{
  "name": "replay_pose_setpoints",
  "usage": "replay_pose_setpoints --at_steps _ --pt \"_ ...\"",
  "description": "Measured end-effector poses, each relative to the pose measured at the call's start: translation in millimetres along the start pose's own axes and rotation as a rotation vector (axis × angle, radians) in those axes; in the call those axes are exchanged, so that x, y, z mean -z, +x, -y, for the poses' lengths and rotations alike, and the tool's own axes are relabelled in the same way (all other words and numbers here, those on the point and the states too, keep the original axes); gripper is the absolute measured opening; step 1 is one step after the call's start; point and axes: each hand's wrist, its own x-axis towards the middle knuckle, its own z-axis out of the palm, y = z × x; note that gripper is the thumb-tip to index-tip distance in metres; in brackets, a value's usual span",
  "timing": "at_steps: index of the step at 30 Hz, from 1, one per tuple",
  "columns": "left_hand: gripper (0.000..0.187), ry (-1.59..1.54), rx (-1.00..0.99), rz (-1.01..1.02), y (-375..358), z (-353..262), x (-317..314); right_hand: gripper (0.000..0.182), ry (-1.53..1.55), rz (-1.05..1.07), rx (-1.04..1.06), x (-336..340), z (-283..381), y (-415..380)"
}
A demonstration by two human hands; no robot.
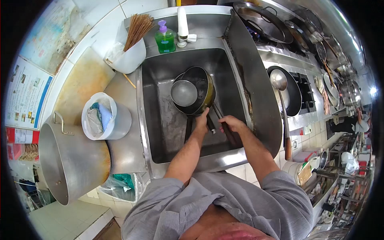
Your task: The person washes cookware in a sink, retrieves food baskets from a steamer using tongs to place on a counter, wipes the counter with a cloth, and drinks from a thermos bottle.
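Sink walls (231, 82) surround a pan (207, 90) beyond left hand (203, 121) and right hand (233, 124), each curled around a handle (217, 112).

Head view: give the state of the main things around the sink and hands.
Dark pan, tilted in the sink
Left hand, closed at the pan's lower side
Right hand, closed around a handle
Tap, no stream visible
Soap bottle, upright
White tub, open, cloths inside
Large pot, uncovered

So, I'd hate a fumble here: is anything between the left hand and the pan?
Nothing visible is: the left hand is right at the near side of the pan. The right hand holds a dark handle beside it, not between them.
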Motion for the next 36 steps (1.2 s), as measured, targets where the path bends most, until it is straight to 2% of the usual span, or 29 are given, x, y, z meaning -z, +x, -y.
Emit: replay_pose_setpoints --at_steps 1,3,4,5,7,9,11,13,15,17,19,21,22,23,25,26,28,29,31,33,35,36 --pt "0.042 -0.002 -0.006 -0.006 -18.1 -9.4 -3.3 0.030 -0.004 0.007 0.001 -2.1 5.6 -9.9" --pt "0.024 -0.124 0.227 0.129 -54.6 -23.5 -4.6 0.018 0.440 0.279 0.136 -5.5 8.1 -32.6" --pt "0.020 -0.206 0.228 0.215 -55.7 -22.5 -1.9 0.015 0.542 0.309 0.128 -7.6 9.7 -40.8" --pt "0.020 -0.203 0.228 0.219 -54.9 -24.6 -1.1 0.015 0.544 0.307 0.131 -12.5 9.5 -45.6" --pt "0.014 0.003 0.220 0.155 -61.0 -35.9 -1.0 0.017 -0.019 -0.067 0.251 -24.4 2.5 -53.2" --pt "0.011 0.018 0.216 0.158 -75.3 -44.6 3.5 0.021 0.041 -0.052 0.287 -31.4 -1.7 -59.6" --pt "0.016 0.313 0.115 0.086 -84.9 -45.6 9.3 0.025 -0.025 -0.211 0.304 -48.6 -7.9 -78.5" --pt "0.019 0.382 0.110 0.058 -100.1 -53.1 8.3 0.027 -0.070 -0.241 0.334 -50.5 -19.5 -77.6" --pt "0.020 0.561 0.027 0.028 -113.2 -55.6 13.9 0.027 -0.165 -0.385 0.430 -52.2 -25.0 -88.3" --pt "0.017 0.576 0.036 0.047 -120.2 -57.3 18.7 0.028 -0.188 -0.397 0.487 -43.8 -21.5 -95.8" --pt "0.012 0.684 -0.010 -0.034 -115.9 -56.4 27.5 0.028 -0.205 -0.406 0.547 -37.7 -17.6 -109.0" --pt "0.012 0.804 -0.068 -0.082 -102.8 -58.4 34.7 0.026 -0.051 -0.207 0.564 -33.9 -7.6 -126.8" --pt "0.014 0.918 -0.123 -0.131 -95.3 -59.2 37.2 0.024 0.005 -0.171 0.561 -33.8 -6.2 -131.9" --pt "0.014 0.920 -0.126 -0.123 -87.3 -59.1 39.3 0.024 0.007 -0.178 0.565 -33.0 -4.7 -131.5" --pt "0.018 1.156 -0.089 -0.222 -80.1 -57.4 42.6 0.022 0.006 -0.124 0.513 -34.9 -7.3 -127.9" --pt "0.018 1.157 -0.085 -0.216 -72.7 -51.8 49.3 0.020 -0.078 -0.148 0.520 -34.7 -10.6 -114.7" --pt "0.029 1.348 -0.190 -0.275 -35.8 -27.3 73.8 0.020 -0.125 -0.194 0.486 -42.4 -13.9 -90.4" --pt "0.029 1.349 -0.186 -0.275 -20.2 -20.3 81.7 0.020 -0.171 -0.232 0.455 -47.3 -15.3 -78.4" --pt "0.045 1.326 -0.132 -0.207 -7.3 -18.5 89.5 0.020 -0.130 -0.198 0.397 -50.7 -21.2 -55.6" --pt "0.051 1.335 -0.107 -0.186 -26.8 -33.3 74.9 0.021 0.415 0.081 0.269 -52.2 -25.2 -35.5" --pt "0.058 1.334 -0.085 -0.175 -26.8 -41.8 76.6 0.023 0.330 0.081 0.233 -58.5 -29.2 -24.8" --pt "0.062 1.462 -0.166 -0.174 -9.7 -34.7 89.5 0.026 0.254 0.067 0.196 -60.6 -28.4 -20.0"
